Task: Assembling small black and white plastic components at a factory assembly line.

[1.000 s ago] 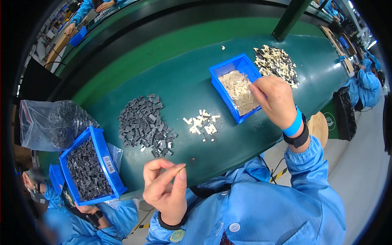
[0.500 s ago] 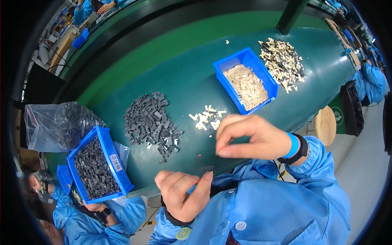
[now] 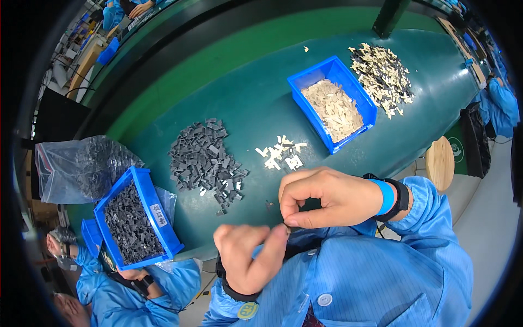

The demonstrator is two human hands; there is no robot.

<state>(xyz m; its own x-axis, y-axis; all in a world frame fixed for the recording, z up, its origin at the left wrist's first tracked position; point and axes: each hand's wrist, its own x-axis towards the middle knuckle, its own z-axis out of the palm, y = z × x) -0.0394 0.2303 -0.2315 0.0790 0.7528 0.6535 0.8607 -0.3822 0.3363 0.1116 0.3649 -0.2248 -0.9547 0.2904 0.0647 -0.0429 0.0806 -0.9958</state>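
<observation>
My left hand (image 3: pixel 248 255) is closed, thumb and finger pinching a small dark grey piece that is mostly hidden at the fingertips. Against it, the thumb and forefinger of my right hand (image 3: pixel 332 199) pinch together; what they hold, if anything, is too small to make out. Both hands meet just above the table's near edge. Beyond the left hand lies a heap of dark grey rectangular pieces (image 3: pixel 201 155). A small group of cream pieces (image 3: pixel 283 152) with dark bits among them sits past my right hand. One dark piece (image 3: pixel 269 205) rests on the table near the fingers.
A blue bin (image 3: pixel 333 148) of cream strips stands beyond my right hand, beside a mixed cream-and-black heap (image 3: pixel 381 79). At left are a blue bin (image 3: pixel 175 248) of dark pieces and a clear plastic bag (image 3: pixel 54 171). A co-worker's sleeve (image 3: pixel 101 283) is behind that bin; a round stool (image 3: pixel 440 163) stands right.
My right hand has come down and left, its fingertips now meeting those of my left hand. The dark piece at the left fingertips has become mostly hidden. The whole view has shifted slightly.
</observation>
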